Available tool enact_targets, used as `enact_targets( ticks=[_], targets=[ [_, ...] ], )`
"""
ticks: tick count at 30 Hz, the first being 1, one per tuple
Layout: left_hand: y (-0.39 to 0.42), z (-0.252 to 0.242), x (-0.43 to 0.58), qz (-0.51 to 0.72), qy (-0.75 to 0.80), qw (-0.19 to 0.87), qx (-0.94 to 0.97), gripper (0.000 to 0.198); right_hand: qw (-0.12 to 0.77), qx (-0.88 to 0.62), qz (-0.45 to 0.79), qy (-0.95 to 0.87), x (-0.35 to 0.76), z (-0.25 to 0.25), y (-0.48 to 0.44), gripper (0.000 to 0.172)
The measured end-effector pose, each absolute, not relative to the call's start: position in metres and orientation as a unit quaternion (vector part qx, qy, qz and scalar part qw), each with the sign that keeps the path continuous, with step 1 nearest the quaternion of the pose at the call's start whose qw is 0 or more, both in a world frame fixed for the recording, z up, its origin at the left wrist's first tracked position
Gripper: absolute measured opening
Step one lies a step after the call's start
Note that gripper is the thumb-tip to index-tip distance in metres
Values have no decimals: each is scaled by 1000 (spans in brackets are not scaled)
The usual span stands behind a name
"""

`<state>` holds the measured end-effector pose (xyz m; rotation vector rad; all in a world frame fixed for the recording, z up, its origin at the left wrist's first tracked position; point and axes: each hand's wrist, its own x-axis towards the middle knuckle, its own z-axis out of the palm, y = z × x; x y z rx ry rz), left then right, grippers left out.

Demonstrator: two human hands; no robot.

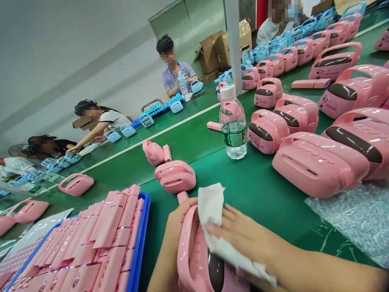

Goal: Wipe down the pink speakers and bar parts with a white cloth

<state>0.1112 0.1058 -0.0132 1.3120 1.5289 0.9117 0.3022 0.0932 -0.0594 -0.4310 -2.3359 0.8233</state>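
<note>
My left hand [174,227] grips a pink handled speaker [197,259] by its handle at the bottom middle, standing it on the green belt [261,182]. My right hand [243,235] presses a white cloth [212,219] against the speaker's front, fingers lying flat over the cloth. Another pink speaker [175,175] lies just beyond, with one more [152,151] and a small pink part behind it.
A blue tray [142,235] of pink flat pieces sits at left. A water bottle [233,121] stands mid-belt. Several pink speakers [319,162] crowd the right side; bubble wrap [355,219] lies near right. Other people work along the far side with blue speakers.
</note>
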Motion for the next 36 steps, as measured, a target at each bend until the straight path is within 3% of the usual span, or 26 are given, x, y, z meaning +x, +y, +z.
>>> enact_targets(
  ticks=[4, 10, 15, 18, 22, 28, 36],
  targets=[
    [103, -5, 113, 323, 629, 478, 521, 22, 248, -80, 278, -925, 300, -61, 93, 46],
    [103, -8, 115, 359, 609, 494, 506, 19, 305, -245, 266, -881, 304, -61, 101, 57],
    [104, -5, 112, 322, 602, 495, 539, 19, 252, -34, 230, -939, 305, -54, 90, 48],
    [105, -7, 110, 353, 590, 506, 520, 16, 284, -117, 269, -913, 306, -62, 95, 52],
    [102, -7, 114, 373, 570, 519, 517, 12, 295, -289, 418, -809, 306, -70, 103, 45],
    [96, -1, 124, 367, 560, 528, 522, 11, 306, -254, 494, -773, 307, -62, 105, 40],
    [96, -5, 120, 372, 544, 525, 538, 13, 280, -264, 478, -789, 310, -61, 107, 44]
  ],
)
